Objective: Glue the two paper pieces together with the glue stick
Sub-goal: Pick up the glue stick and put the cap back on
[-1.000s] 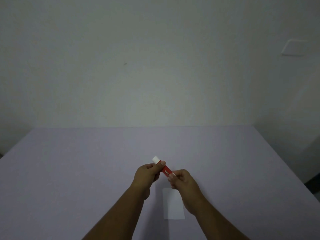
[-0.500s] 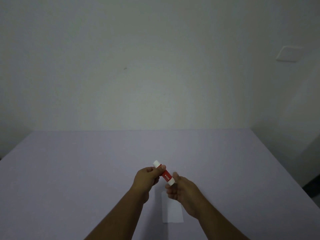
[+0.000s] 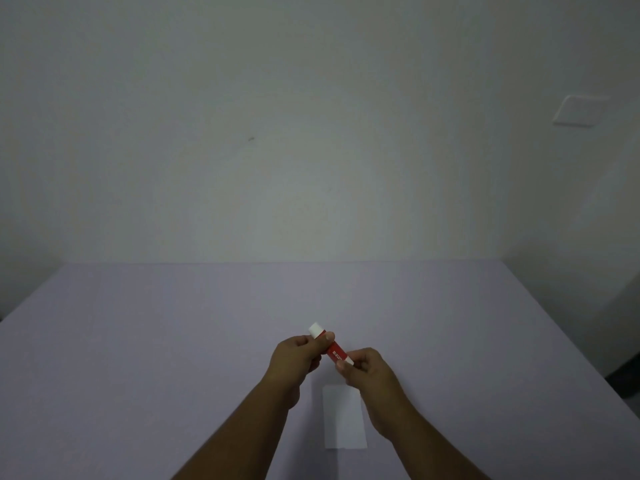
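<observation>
Holding the glue stick [image 3: 335,352] in both hands above the table [image 3: 173,341], you are at the opening step as far as can be judged. Your left hand [image 3: 297,355] is closed round the upper half, thumb pressed on the red barrel just under the white end that points to 11 o'clock. Your right hand [image 3: 363,370] pinches the other white end, at 5 o'clock, between thumb and fingertips, the remaining fingers curled in. Which end is the cap cannot be told, and no gap shows at either end, so the stick looks closed for now.

Paper [image 3: 344,417] lies flat on the table directly below your hands, at 6 o'clock from the stick, between your two forearms and partly under the right wrist. Only one white sheet can be made out; whether the second piece lies on top of it or hides elsewhere cannot be told. No glue shows on it. So, by these signs, everything is left: uncapping, spreading glue, laying one piece on the other and pressing.

The table is a plain pale lilac surface, matte and smooth, running back to a bare off-white wall at 12 o'clock. A white wall plate [image 3: 579,110] sits high at 2 o'clock. Lighting is dim and even, and the room's corners fall into shadow at 9 and 3 o'clock.
</observation>
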The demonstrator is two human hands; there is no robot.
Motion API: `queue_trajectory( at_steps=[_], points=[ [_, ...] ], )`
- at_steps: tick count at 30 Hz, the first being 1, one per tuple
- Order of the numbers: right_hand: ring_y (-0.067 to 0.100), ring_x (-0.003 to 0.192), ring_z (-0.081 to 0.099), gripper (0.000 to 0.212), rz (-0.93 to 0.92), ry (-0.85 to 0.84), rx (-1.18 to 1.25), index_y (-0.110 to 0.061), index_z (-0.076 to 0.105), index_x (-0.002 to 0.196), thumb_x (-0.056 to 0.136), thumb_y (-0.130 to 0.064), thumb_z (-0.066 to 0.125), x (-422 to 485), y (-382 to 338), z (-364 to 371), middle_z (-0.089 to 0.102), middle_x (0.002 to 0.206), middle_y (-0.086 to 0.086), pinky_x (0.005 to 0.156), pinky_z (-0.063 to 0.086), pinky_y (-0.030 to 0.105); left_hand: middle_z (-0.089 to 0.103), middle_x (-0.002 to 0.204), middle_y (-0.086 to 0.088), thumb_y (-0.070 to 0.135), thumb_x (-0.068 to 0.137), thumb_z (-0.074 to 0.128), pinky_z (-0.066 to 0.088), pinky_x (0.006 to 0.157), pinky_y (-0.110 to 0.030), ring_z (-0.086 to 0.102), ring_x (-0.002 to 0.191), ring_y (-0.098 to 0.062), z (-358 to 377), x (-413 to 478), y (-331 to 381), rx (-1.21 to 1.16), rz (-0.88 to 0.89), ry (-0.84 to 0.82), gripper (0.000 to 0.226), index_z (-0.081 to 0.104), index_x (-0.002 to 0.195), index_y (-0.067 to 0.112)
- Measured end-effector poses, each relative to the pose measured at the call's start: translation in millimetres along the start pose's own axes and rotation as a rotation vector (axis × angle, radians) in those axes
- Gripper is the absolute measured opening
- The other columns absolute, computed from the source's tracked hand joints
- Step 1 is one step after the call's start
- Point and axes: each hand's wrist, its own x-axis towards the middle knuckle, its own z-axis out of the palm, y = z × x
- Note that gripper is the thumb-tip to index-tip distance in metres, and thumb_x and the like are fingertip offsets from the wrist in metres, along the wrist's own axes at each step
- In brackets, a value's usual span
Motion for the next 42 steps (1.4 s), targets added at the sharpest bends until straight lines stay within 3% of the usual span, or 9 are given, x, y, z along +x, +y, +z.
queue_trajectory(
  at_steps=[7,18,21,22,23,26,30,36,42],
  points=[
    [0.017,0.063,0.065,0.023,0.195,-0.096,0.214,-0.01,0.065,0.09,0.09,-0.031,0.055,4,1,-4,0.074,0.071,0.008,0.059,0.057,0.024,0.058,0.067,-0.003,0.038,0.075,0.075,0.048,0.066,-0.024,0.051,0.067,-0.017,-1,1,-2,0.004,-0.019,0.019,0.039,0.072,0.085,0.001],
    [0.014,0.073,0.064,0.023,-0.055,0.083,-0.128,-0.027,0.058,0.075,0.067,-0.028,0.079,11,15,2,0.067,0.078,-0.003,0.066,0.051,0.024,0.049,0.061,0.0,0.041,0.073,0.077,0.046,0.075,-0.04,0.043,0.062,-0.015,7,-2,4,0.036,-0.1,0.083,0.037,0.063,0.074,0.006],
    [0.017,0.072,0.063,0.026,-0.084,0.12,-0.19,-0.026,0.056,0.076,0.067,-0.028,0.08,13,16,4,0.066,0.078,-0.002,0.065,0.053,0.025,0.051,0.065,-0.001,0.043,0.072,0.077,0.045,0.097,-0.051,0.051,0.073,-0.025,9,-4,5,0.06,-0.133,0.12,0.041,0.063,0.079,0.006],
    [0.018,0.072,0.064,0.026,-0.09,0.126,-0.201,-0.026,0.055,0.076,0.067,-0.027,0.08,13,17,4,0.066,0.079,-0.002,0.065,0.054,0.025,0.052,0.066,-0.002,0.043,0.071,0.077,0.045,0.099,-0.051,0.037,0.077,-0.014,9,-4,6,0.059,-0.136,0.128,0.042,0.063,0.08,0.005],
    [0.018,0.072,0.064,0.026,-0.093,0.128,-0.205,-0.026,0.056,0.076,0.067,-0.027,0.08,13,17,5,0.066,0.079,-0.001,0.065,0.054,0.026,0.052,0.066,-0.002,0.043,0.071,0.077,0.044,0.099,-0.051,0.044,0.117,-0.035,10,-4,6,0.058,-0.135,0.138,0.043,0.063,0.081,0.004],
    [0.017,0.074,0.063,0.025,-0.09,0.122,-0.193,-0.026,0.056,0.077,0.067,-0.028,0.079,12,19,5,0.066,0.08,-0.001,0.066,0.054,0.027,0.052,0.066,-0.002,0.044,0.072,0.077,0.045,0.099,-0.051,0.057,0.104,-0.042,11,-5,5,0.067,-0.127,0.155,0.044,0.062,0.081,0.004],
    [0.016,0.074,0.062,0.024,-0.042,0.116,-0.159,-0.023,0.057,0.078,0.068,-0.025,0.079,12,21,5,0.066,0.08,-0.001,0.066,0.05,0.025,0.056,0.069,-0.004,0.047,0.071,0.076,0.048,0.079,-0.043,0.052,0.068,-0.019,9,-3,1,0.12,-0.109,0.137,0.043,0.061,0.075,0.007],
    [0.018,0.086,0.063,0.017,0.038,0.164,-0.013,-0.019,0.061,0.084,0.074,-0.021,0.075,18,27,-3,0.068,0.091,0.002,0.072,0.048,0.03,0.07,0.092,-0.01,0.065,0.077,0.056,0.052,0.067,-0.026,0.065,0.088,-0.024,-6,10,0,0.038,-0.164,0.052,0.059,0.069,0.091,0.009],
    [0.021,0.078,0.06,0.011,0.093,0.165,0.028,-0.014,0.062,0.087,0.081,-0.021,0.068,30,42,-10,0.067,0.088,0.01,0.086,0.05,0.044,0.068,0.091,-0.005,0.033,0.089,0.06,0.049,0.076,-0.032,0.063,0.083,-0.021,-36,51,-15,0.168,-0.049,0.309,0.03,0.068,0.106,0.009]
  ],
)
